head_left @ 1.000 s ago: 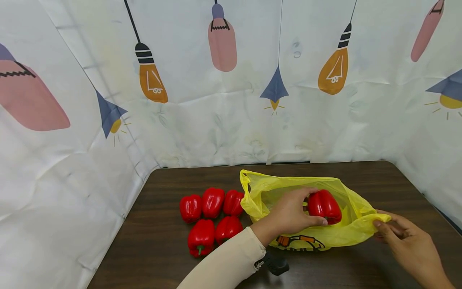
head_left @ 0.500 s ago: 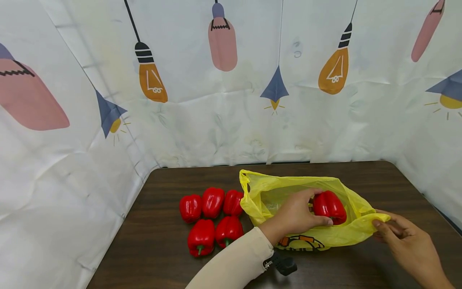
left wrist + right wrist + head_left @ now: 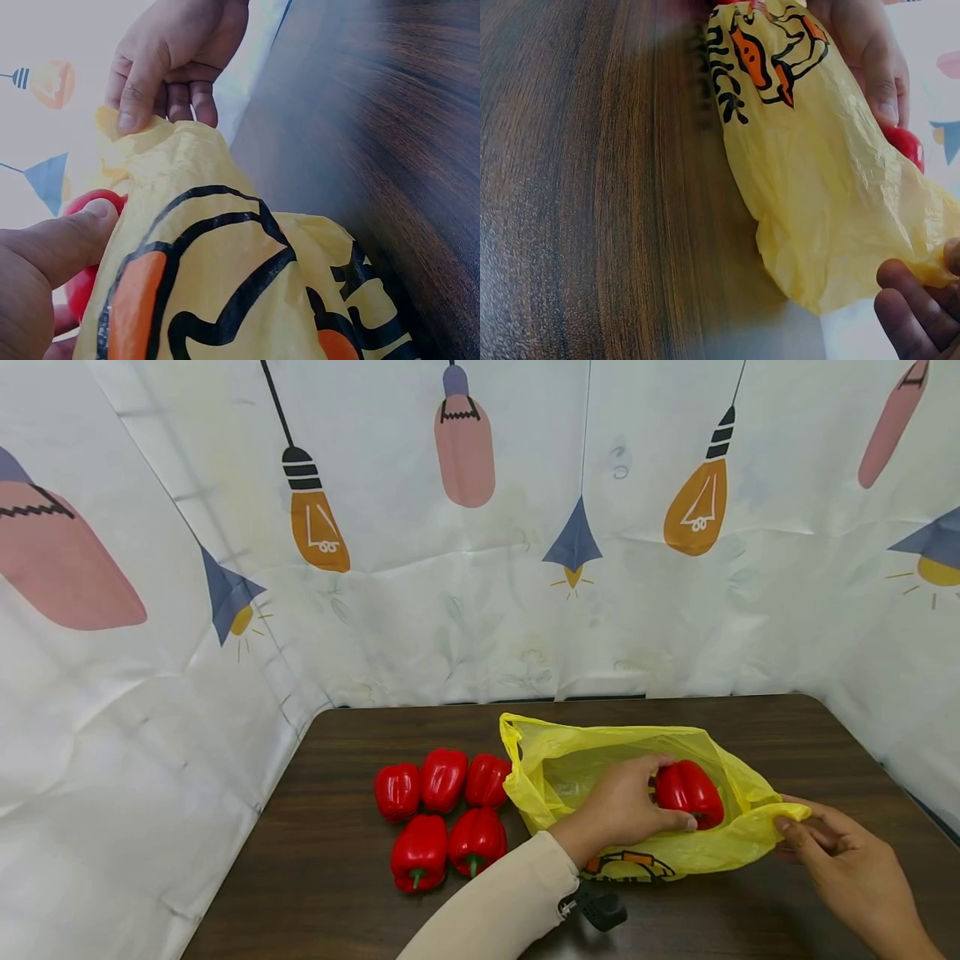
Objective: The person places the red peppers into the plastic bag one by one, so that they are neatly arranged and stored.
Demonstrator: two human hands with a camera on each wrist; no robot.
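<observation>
My left hand [image 3: 626,802] grips a glossy red bell pepper [image 3: 692,793] inside the mouth of a yellow plastic bag [image 3: 720,857]. In the left wrist view, the thumb presses on the pepper [image 3: 81,289], most of which the bag's printed front hides. At the bag's right end, my right hand [image 3: 855,860] pinches the rim between thumb and fingers. The right wrist view shows its fingers [image 3: 911,315] curled at the bag's edge, with black lettering and an orange print on the bag [image 3: 802,202].
Several red bell peppers [image 3: 418,852] lie grouped left of the bag on the dark wooden table [image 3: 300,860]. A white cloth [image 3: 450,610] printed with lamps hangs behind and at the sides. A small black device [image 3: 603,910] sits at my left wrist.
My left hand has moved right and slightly down with the bell pepper, which sits lower in the bag's mouth. The right hand keeps its pinch on the rim.
</observation>
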